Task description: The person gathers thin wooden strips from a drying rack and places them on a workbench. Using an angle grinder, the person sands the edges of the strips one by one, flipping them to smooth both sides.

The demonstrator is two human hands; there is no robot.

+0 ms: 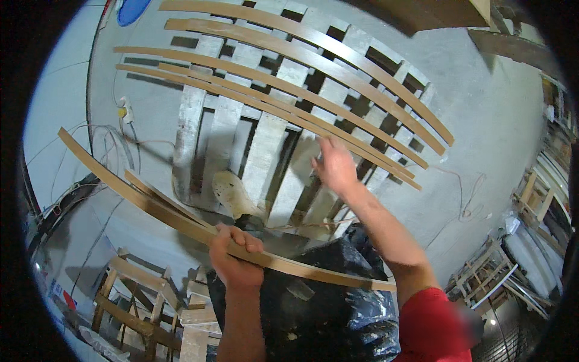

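Note:
My left hand is closed around long, slightly curved wooden slats held low across my body. At least two lie together there, their left ends spread apart. My right hand reaches forward, its thumb apart from its curled fingers. Its fingertips overlap the near edge of the closest wooden slat on the pallet; whether they touch it I cannot tell. Several more slats, among them a broad one, lie roughly side by side across the whitish, paint-stained wooden pallet.
My light, spotted shoe stands at the pallet's near side. A cable with a white and yellow plug lies at the left. Wooden frames stand lower left. More frames and wrapped items are stacked at the right. Black plastic sheeting covers my front.

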